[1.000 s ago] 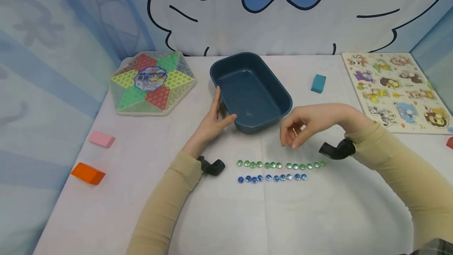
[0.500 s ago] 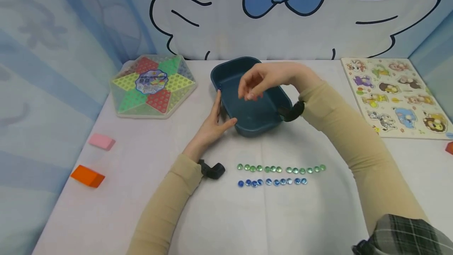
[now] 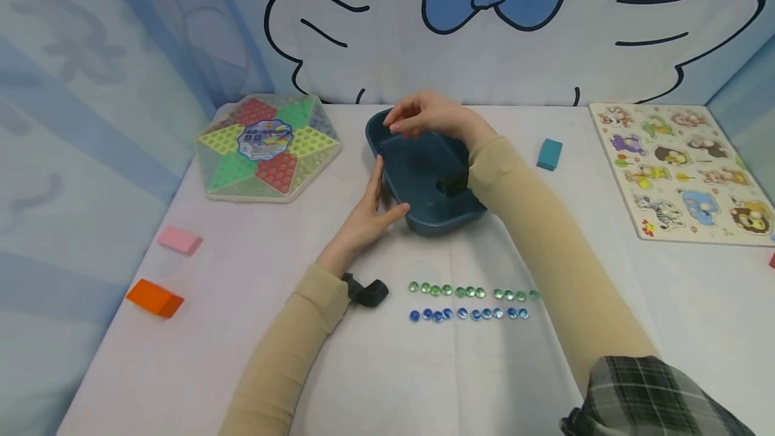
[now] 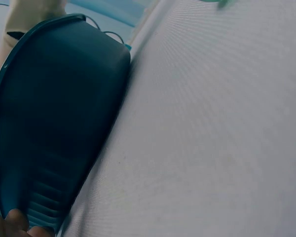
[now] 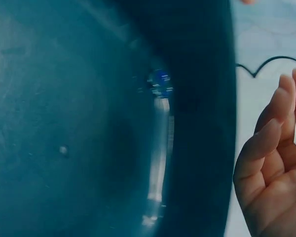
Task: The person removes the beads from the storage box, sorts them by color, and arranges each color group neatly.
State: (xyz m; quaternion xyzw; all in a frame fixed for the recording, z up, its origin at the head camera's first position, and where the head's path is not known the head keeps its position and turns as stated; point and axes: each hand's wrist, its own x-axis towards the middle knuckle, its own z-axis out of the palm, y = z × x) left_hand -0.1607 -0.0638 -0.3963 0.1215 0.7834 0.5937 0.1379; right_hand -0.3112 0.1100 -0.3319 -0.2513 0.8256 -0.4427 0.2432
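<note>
A dark teal plastic basin (image 3: 418,170) stands at the middle of the table. My left hand (image 3: 360,223) rests against its left side, index finger extended along the wall and thumb touching near the front corner. Over the basin's far left part hovers my right hand (image 3: 428,115), fingers loosely bent. Nothing shows between those fingers in the right wrist view. A small blue shiny piece (image 5: 161,78) lies inside, near the basin wall. In front of the basin are a row of green glass beads (image 3: 460,292) and a row of blue glass beads (image 3: 475,315).
A hexagonal Chinese checkers box (image 3: 266,147) lies at the back left. Pink (image 3: 180,239) and orange (image 3: 155,297) blocks sit near the left edge. A teal block (image 3: 549,154) and an animal puzzle board (image 3: 684,173) are on the right.
My right hand has moved left and away from me, from beside the basin's near right corner to over its far left part. The left hand stays against the basin.
</note>
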